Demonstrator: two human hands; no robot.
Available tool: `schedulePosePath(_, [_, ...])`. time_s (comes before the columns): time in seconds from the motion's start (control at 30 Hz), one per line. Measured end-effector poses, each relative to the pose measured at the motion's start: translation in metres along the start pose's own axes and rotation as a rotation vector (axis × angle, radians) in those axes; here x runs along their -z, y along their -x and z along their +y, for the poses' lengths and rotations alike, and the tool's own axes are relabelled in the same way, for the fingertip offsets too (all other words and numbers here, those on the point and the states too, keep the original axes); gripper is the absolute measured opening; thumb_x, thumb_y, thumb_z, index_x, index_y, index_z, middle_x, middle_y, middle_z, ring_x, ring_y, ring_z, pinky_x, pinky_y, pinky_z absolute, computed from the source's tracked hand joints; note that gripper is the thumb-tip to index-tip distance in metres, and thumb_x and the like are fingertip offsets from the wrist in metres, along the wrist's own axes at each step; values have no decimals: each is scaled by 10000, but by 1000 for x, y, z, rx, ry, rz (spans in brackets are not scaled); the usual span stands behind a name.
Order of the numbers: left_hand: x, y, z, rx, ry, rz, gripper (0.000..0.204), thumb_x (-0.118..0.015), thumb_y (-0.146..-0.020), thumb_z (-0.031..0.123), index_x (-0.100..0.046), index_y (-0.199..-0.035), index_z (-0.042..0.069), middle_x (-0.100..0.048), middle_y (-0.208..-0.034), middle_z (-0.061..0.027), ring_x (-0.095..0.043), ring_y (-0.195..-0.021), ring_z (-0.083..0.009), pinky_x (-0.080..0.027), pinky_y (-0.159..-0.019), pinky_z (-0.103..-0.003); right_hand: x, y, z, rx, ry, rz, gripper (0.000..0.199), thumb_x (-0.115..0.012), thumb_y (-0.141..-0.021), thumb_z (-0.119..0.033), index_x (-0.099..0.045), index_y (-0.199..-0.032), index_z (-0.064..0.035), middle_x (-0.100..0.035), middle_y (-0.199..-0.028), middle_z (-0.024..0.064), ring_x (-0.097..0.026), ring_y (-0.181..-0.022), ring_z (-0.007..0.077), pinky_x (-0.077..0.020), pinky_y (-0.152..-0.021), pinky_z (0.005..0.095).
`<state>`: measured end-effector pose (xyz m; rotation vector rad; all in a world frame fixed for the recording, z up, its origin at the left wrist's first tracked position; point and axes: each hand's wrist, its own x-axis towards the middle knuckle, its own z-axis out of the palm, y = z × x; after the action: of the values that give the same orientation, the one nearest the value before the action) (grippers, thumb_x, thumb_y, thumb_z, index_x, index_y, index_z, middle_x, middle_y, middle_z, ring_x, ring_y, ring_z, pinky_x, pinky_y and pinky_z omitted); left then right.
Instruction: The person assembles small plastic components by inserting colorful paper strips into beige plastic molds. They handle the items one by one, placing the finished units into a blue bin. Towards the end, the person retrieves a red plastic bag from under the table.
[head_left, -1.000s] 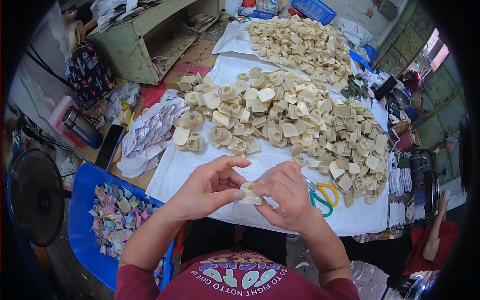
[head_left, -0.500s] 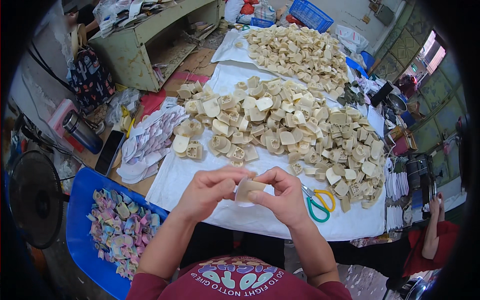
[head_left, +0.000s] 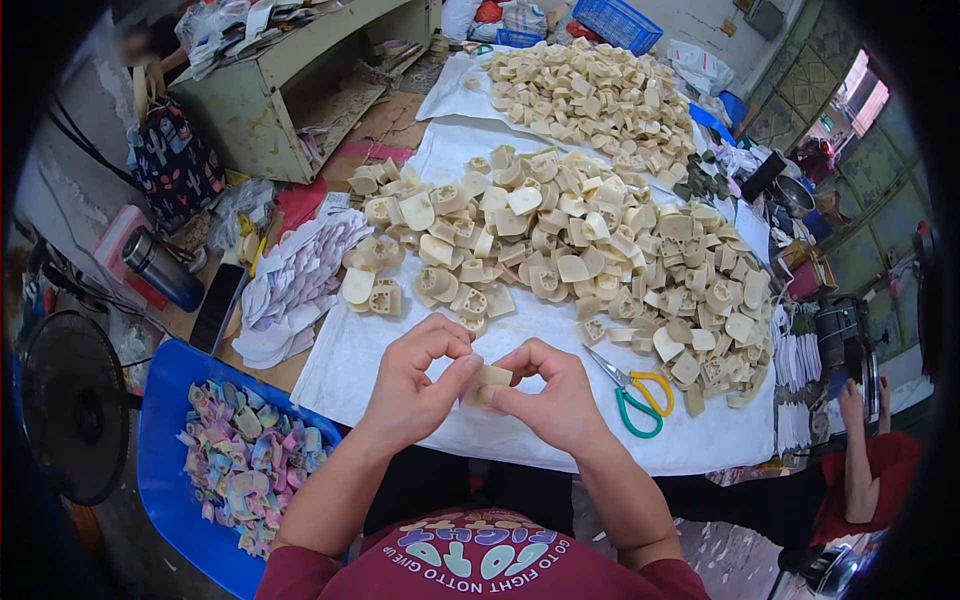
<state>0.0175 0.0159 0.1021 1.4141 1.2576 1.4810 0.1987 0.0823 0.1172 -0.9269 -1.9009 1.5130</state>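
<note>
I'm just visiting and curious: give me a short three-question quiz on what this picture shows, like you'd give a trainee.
1. True or false: the scissors with green and yellow handles are in the right hand.
2. What do both hands pinch between their fingertips?
A. a phone
B. a small beige piece
C. a flask
3. What colour is the tray of pastel pieces beside the left hand's forearm?

Key:
1. False; they lie on the white sheet, right of the right hand.
2. B
3. Blue
</note>
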Motion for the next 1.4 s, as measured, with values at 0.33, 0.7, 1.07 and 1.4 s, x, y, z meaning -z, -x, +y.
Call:
schedulePosePath(0.33, [-12, 26, 7, -115, 325, 78, 239, -592, -828, -119, -597, -1024, 19, -420, -1258, -124, -585, -993, -154, -478, -847, -283, 11, 2, -17, 684, 464, 204, 520, -829, -698, -241, -634, -1114, 3, -664, -1072, 123, -593, -1051, 264, -425, -945, 380])
schedulePosePath(0.7, [-16, 30, 14, -454, -131, 35, 325, -650, -728, -151, -607, -987, 39, -594, -1110, -201, -677, -916, -271, -565, -731, -315, 11, 25, 14, -11, -911, -69, 270, -619, -917, -95, -641, -1140, 54, -664, -1129, 175, -614, -1054, 211, -429, -988, 349])
schedulePosePath(1.07, [-32, 23, 5, -403, -356, 171, 300, -637, -709, -143, -610, -962, 16, -622, -1052, -186, -662, -788, -244, -536, -623, -287, -12, 29, -13, 273, 95, 223, 234, -645, -861, -33, -662, -1084, 34, -670, -1080, 214, -645, -1031, 257, -507, -889, 324])
schedulePosePath(1.4, [-45, 23, -2, -43, 93, 181, 175, -602, -837, -106, -580, -972, 4, -497, -1259, -185, -635, -992, -200, -587, -767, -301, -18, 8, 14, 477, 89, 255, 164, -689, -764, -8, -637, -919, -12, -619, -1031, 148, -604, -1030, 284, -478, -878, 349])
